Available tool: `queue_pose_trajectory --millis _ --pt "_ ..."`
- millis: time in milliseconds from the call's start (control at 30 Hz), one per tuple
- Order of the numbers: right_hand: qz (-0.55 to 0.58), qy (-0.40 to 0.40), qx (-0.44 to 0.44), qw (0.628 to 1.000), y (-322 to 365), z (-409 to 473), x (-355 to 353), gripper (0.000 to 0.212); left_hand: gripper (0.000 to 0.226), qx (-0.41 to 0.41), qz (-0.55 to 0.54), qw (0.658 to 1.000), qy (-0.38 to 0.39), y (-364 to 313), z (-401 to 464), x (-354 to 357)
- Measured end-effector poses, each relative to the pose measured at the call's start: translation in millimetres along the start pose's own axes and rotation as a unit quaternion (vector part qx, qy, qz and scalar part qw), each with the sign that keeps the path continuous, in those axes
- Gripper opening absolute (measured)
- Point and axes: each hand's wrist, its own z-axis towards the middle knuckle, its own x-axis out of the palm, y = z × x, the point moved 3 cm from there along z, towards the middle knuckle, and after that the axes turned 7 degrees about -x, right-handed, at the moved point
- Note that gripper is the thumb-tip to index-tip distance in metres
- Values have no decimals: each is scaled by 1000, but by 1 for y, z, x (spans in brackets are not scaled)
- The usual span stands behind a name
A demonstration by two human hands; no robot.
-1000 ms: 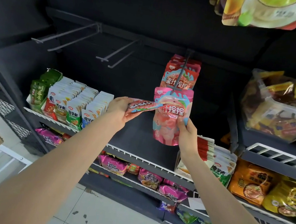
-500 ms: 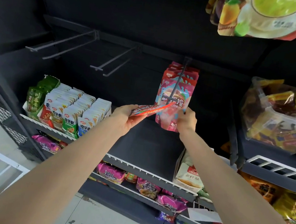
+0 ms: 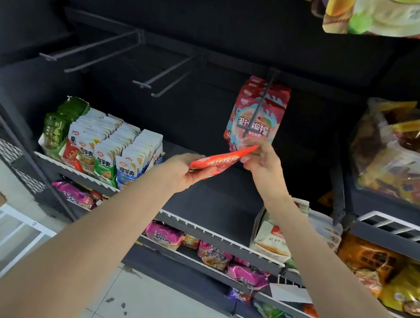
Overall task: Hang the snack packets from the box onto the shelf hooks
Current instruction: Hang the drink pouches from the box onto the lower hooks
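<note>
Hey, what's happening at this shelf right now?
A person is stocking hanging snacks. The left hand grips a flat red snack packet from below, while the right hand pinches its top corner. It is not yet on a hook. Just above, a stack of pink and red packets hangs on the dark metal hook.

Red snack packet [image 3: 218, 161] lies nearly flat (tilted) below hung pink packets [image 3: 258, 117]

Glossy plastic packet [image 3: 216, 161], matt metal hook [image 3: 257, 109]
</note>
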Motion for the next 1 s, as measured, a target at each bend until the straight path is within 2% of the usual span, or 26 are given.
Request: queue_pose_trajectory --millis 67,100,200,267,333,400,467,533,633,733,833,900,1000 --pt "35 68 1 997 8 -10 2 25 17 -17 18 1000 13 5 -5 5" --pt "38 73 -8 997 9 -14 1 20 17 -23 23 999 18 7 -5 5" --pt "45 43 -23 998 6 -18 -5 13 14 -42 34 998 42 10 -8 8" --pt "44 16 1 999 1 -17 -9 13 28 -34 101 993 43 9 -7 11" --pt "46 -21 34 998 -3 -15 -12 12 40 18 222 975 -18 9 -12 12" --pt "39 -45 52 997 -4 -14 -15 8 40 140 275 949 -60 2 -16 15" --pt "26 -54 62 996 -2 -14 -15 21 43 265 280 922 -26 -4 -20 19" --pt "28 -63 65 996 0 -13 -13 23 39 340 309 888 22 -5 -25 22" --pt "18 -68 70 995 2 -12 -13 23 26 436 380 816 14 -7 -29 23" --pt "-20 -73 58 995 2 -11 -10 25 22 469 400 786 -53 -8 -24 19" --pt "-62 -84 65 992 6 -11 -5 45 19 476 421 767 -87 -5 -23 19" --pt "-60 -39 98 993 5 -9 4 50 21 482 418 767 -68 -1 -24 21" --pt "30 11 159 987 8 -10 18 60 28 483 445 754 -27 10 -23 25"
